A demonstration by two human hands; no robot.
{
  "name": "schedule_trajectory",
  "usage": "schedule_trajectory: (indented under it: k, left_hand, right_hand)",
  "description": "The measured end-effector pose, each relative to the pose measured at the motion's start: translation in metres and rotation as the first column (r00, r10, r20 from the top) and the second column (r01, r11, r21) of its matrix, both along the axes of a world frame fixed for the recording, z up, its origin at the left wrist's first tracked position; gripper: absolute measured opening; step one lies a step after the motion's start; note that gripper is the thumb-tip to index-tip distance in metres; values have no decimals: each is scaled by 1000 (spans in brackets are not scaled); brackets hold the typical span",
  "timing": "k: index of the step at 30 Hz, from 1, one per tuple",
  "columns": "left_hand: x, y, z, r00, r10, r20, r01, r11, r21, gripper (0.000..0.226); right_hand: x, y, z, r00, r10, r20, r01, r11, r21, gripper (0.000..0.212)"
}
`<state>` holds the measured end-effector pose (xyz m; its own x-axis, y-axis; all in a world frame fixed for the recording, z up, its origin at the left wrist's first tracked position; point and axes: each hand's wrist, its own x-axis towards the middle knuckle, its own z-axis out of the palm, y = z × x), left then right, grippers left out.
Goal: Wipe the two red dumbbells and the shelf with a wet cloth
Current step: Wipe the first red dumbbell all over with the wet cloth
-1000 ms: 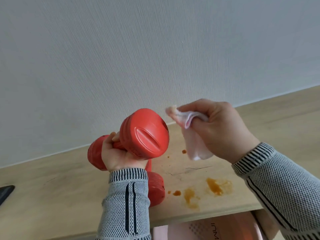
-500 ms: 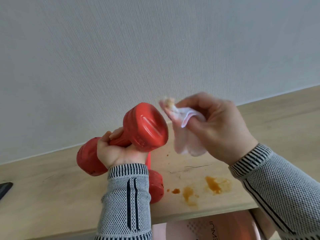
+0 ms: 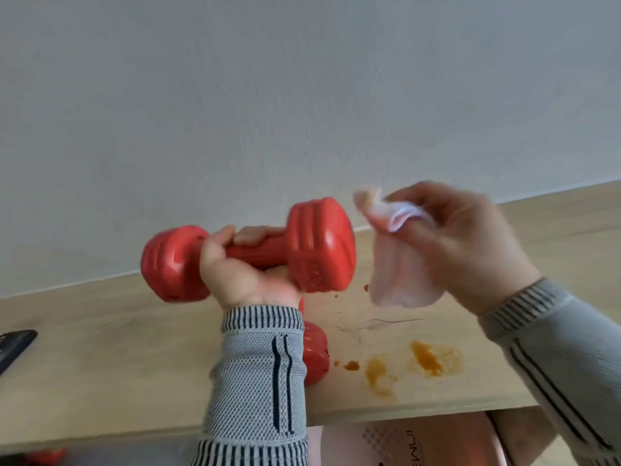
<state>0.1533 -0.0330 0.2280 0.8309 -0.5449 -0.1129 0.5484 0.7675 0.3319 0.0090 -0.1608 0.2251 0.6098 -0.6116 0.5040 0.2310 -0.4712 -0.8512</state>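
My left hand (image 3: 245, 270) grips the handle of a red dumbbell (image 3: 319, 245), held level above the wooden shelf (image 3: 100, 358). A second red dumbbell (image 3: 316, 354) lies on the shelf, mostly hidden behind my left sleeve. My right hand (image 3: 467, 243) pinches a pale pink cloth (image 3: 400, 277), which hangs just right of the raised dumbbell's end and does not touch it. Orange-brown stains (image 3: 426, 359) mark the shelf near its front edge.
A grey wall (image 3: 302, 95) rises right behind the shelf. A dark object (image 3: 15, 344) lies at the shelf's left edge. A pink container (image 3: 403, 442) sits below the shelf's front edge. Something red (image 3: 43, 457) shows at the bottom left.
My left hand has turned the dumbbell from end-on to sideways and level. My right hand with the cloth has drawn slightly right, away from the dumbbell's end.
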Motion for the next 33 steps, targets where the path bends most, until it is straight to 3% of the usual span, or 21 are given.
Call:
schedule_trajectory:
  k: [1, 3, 6, 8, 10, 14, 18, 22, 24, 26, 29, 30, 33]
  left_hand:
    - [-2, -2, 1, 999, 50, 17, -50, 999, -15, 38]
    - [-12, -9, 5, 983, 119, 137, -129, 989, 68, 29]
    - [-17, -16, 2, 953, 69, 295, -126, 976, 179, 33]
    - [-21, -19, 0, 920, 32, 392, -142, 956, 256, 37]
    - [-28, -21, -2, 881, -6, 474, -154, 942, 299, 39]
    - [-39, -26, -2, 855, -144, 498, -43, 938, 345, 44]
    - [-37, -28, 2, 897, -142, 418, -2, 945, 326, 42]
    - [-30, -24, 2, 936, -100, 338, -6, 954, 298, 41]
    - [-34, -24, 3, 948, -97, 302, 14, 964, 266, 41]
    - [-38, -24, 4, 955, -98, 282, 33, 973, 227, 37]
    - [-40, -23, 7, 956, -127, 265, 75, 977, 198, 36]
    - [-39, -23, 8, 955, -136, 264, 83, 976, 201, 36]
    - [-36, -22, 7, 951, -117, 286, 51, 972, 230, 38]
  right_hand:
    - [-4, 0, 7, 997, 24, 70, -26, 999, 35, 6]
    - [-6, 6, 12, 995, 75, 67, -71, 995, -70, 8]
    - [1, 19, 7, 985, 122, -119, -158, 916, -370, 21]
    - [6, 17, 0, 972, 106, -208, -185, 893, -410, 28]
    - [10, 13, -4, 968, 72, -242, -163, 910, -380, 21]
    - [14, 5, -11, 945, 39, -325, -135, 951, -278, 32]
    - [6, 8, -3, 951, 213, -223, -247, 959, -139, 13]
    - [-2, 16, 9, 895, 413, -168, -431, 898, -86, 30]
    - [3, 13, 5, 919, 372, -129, -372, 928, 28, 33]
    - [10, 10, -3, 949, 273, -159, -257, 959, 116, 22]
    - [16, 8, -10, 949, 295, -107, -240, 902, 360, 9]
    - [16, 5, -12, 942, 310, -130, -242, 893, 380, 14]
    - [13, 1, -12, 905, 308, -292, -240, 939, 246, 40]
